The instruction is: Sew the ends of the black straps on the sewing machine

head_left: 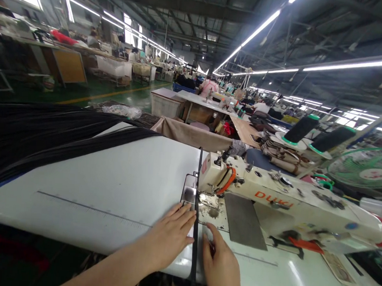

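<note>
A narrow black strip point(195, 242) runs lengthwise over the pale table, past the sewing machine's needle area and down over the front edge. My left hand point(174, 232) lies flat with its fingers stretched out, the fingertips at the strip's left side near the metal plate point(189, 195). On the strip's other side is my right hand point(221, 261), its fingers curled with thumb and forefinger close together. Something small with a metallic glint shows between them, too hidden to name. The sewing machine point(272, 191), white with orange lettering, stands just beyond my right hand.
A large heap of black strips point(49, 138) covers the table's left end. Behind the table is a beige cloth-lined bin point(191, 136). Dark thread cones point(302, 129) and a green fan point(367, 169) stand at right. Co-workers sit farther back, one in pink point(209, 88).
</note>
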Action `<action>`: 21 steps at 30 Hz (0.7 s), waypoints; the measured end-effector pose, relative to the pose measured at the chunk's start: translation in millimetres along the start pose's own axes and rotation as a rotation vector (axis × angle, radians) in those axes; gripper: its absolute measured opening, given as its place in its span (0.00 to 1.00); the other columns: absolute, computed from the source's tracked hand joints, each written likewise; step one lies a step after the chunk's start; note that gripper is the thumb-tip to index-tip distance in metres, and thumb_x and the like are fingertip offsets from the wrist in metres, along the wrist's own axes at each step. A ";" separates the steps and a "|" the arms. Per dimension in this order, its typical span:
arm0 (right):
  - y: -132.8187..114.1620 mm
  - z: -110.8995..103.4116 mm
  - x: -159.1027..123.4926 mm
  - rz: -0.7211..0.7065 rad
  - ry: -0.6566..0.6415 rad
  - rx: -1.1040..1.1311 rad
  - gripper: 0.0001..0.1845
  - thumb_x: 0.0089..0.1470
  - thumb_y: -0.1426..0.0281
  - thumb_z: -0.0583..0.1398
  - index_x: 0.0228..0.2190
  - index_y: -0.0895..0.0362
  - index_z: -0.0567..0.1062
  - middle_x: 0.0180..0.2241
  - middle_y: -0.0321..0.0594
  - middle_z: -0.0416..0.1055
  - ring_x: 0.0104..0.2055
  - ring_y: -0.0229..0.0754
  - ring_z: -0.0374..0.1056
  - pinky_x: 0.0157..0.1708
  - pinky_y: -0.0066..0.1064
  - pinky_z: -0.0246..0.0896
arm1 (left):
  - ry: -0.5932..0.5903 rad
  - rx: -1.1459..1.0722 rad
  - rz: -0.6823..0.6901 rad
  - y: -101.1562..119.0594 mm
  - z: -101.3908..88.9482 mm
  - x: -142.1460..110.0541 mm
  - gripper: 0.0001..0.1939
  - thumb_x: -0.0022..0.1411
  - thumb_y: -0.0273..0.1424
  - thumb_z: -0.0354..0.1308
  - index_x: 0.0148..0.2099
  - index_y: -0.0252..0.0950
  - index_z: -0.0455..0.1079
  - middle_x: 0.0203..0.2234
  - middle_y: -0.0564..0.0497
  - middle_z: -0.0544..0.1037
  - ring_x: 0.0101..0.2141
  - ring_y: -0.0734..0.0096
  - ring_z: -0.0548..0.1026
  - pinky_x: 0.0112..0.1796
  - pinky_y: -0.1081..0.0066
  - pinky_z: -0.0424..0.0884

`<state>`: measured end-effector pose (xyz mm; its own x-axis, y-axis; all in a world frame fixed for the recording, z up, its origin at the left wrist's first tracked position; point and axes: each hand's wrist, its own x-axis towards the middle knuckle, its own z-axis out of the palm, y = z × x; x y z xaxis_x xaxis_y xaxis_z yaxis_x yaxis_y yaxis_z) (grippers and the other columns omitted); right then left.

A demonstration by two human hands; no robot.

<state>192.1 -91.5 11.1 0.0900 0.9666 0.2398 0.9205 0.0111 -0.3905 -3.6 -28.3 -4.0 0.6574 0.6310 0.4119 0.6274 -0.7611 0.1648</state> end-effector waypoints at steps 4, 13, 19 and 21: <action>12.3 4.8 4.2 -0.042 0.065 -0.148 0.20 0.66 0.68 0.53 0.54 0.56 0.77 0.42 0.43 0.84 0.37 0.48 0.81 0.36 0.33 0.72 | -0.018 0.023 0.018 1.9 -3.4 -3.0 0.42 0.73 0.54 0.48 0.76 0.32 0.49 0.72 0.40 0.59 0.73 0.54 0.51 0.72 0.54 0.49; 21.5 16.8 -3.2 -0.169 0.162 -0.204 0.18 0.63 0.70 0.56 0.51 0.57 0.77 0.45 0.45 0.83 0.41 0.46 0.80 0.41 0.33 0.73 | -0.049 0.001 0.000 3.9 -6.7 -3.5 0.49 0.71 0.61 0.39 0.75 0.24 0.51 0.73 0.35 0.54 0.74 0.49 0.47 0.72 0.55 0.39; 25.4 16.4 -3.5 -0.165 0.133 -0.207 0.19 0.65 0.69 0.56 0.53 0.58 0.77 0.47 0.46 0.82 0.44 0.47 0.80 0.45 0.33 0.73 | -0.052 0.007 -0.015 5.8 -7.3 -3.1 0.49 0.71 0.61 0.37 0.74 0.24 0.51 0.72 0.36 0.55 0.74 0.50 0.48 0.72 0.55 0.36; 27.1 17.1 -3.7 -0.162 0.119 -0.206 0.18 0.65 0.69 0.56 0.54 0.58 0.77 0.47 0.46 0.82 0.44 0.47 0.80 0.46 0.33 0.72 | -0.044 0.011 -0.015 6.0 -6.8 -3.1 0.49 0.72 0.60 0.37 0.75 0.23 0.51 0.72 0.36 0.56 0.74 0.50 0.48 0.72 0.56 0.35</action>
<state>210.2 -90.4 -15.5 -0.0317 0.9196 0.3916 0.9833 0.0991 -0.1529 -4.7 -35.9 1.9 0.6655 0.6484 0.3699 0.6414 -0.7501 0.1610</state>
